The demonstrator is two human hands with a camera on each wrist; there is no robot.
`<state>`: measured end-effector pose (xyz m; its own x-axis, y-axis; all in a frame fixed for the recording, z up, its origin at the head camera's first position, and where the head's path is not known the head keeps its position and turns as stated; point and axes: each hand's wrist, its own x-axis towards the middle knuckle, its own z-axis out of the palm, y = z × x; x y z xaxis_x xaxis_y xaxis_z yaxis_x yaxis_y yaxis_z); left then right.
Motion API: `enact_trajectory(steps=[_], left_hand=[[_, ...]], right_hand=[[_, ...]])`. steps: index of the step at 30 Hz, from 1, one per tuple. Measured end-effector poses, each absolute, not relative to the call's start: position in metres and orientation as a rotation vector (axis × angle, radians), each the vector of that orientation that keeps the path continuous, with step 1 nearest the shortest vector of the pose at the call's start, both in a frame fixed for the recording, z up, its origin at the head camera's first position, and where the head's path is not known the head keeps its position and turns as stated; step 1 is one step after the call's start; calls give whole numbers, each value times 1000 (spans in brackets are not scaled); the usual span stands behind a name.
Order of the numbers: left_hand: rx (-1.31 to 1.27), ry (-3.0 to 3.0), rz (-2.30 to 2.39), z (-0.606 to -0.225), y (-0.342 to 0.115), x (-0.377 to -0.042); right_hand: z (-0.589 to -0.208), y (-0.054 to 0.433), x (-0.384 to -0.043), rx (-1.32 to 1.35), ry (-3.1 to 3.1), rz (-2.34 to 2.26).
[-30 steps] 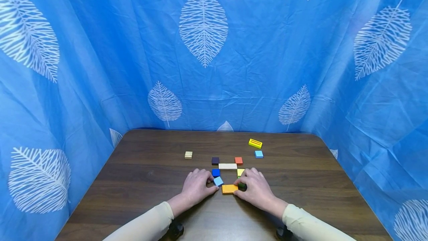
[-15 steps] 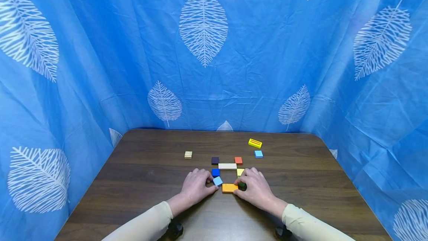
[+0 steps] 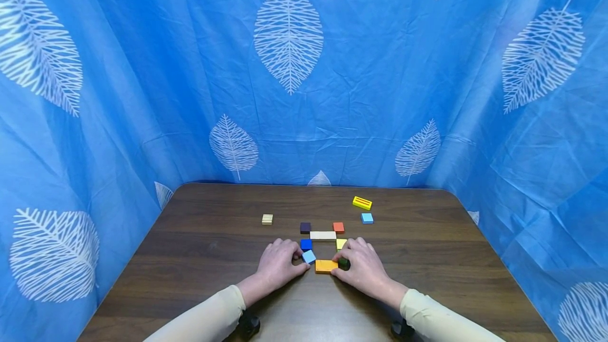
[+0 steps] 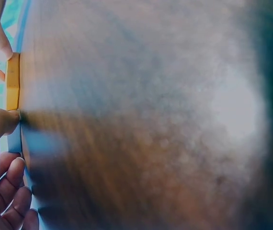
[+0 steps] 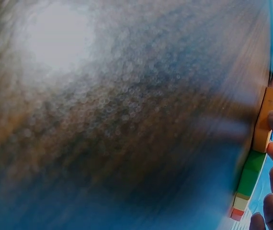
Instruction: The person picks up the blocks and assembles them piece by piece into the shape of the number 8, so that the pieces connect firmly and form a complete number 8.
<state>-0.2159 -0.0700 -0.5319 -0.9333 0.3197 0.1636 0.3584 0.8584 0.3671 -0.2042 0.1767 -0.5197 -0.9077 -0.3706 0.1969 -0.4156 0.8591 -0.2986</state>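
Observation:
In the head view my left hand [image 3: 280, 263] pinches a light blue square block [image 3: 309, 257] between thumb and fingers; the block is turned at an angle. My right hand [image 3: 363, 265] grips the right end of an orange rectangular block [image 3: 326, 266], thumb at its near side. Under the right fingers sits a green block [image 5: 251, 173], mostly hidden in the head view. Beyond the left fingers lies a dark blue block [image 3: 306, 245], and a pale yellow block [image 3: 341, 244] shows past the right hand. The orange block's left end is close to the light blue one.
Farther up the brown table [image 3: 214, 257], a long white block [image 3: 323, 236] lies between a black block [image 3: 305, 227] and a red block [image 3: 338, 227]. Apart from these are a beige block [image 3: 267, 219], another light blue block [image 3: 367, 218] and a striped yellow block [image 3: 362, 203].
The orange block has slid very slightly away from the person, in the right hand's grip. The left hand and the light blue block have hardly moved.

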Motion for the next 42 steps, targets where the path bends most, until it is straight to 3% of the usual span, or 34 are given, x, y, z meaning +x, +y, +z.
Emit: enact_trajectory(steps=[42], left_hand=[[-549, -2898, -614, -535, -71, -216]], right_hand=[[-520, 203, -212, 438, -2890, 524]])
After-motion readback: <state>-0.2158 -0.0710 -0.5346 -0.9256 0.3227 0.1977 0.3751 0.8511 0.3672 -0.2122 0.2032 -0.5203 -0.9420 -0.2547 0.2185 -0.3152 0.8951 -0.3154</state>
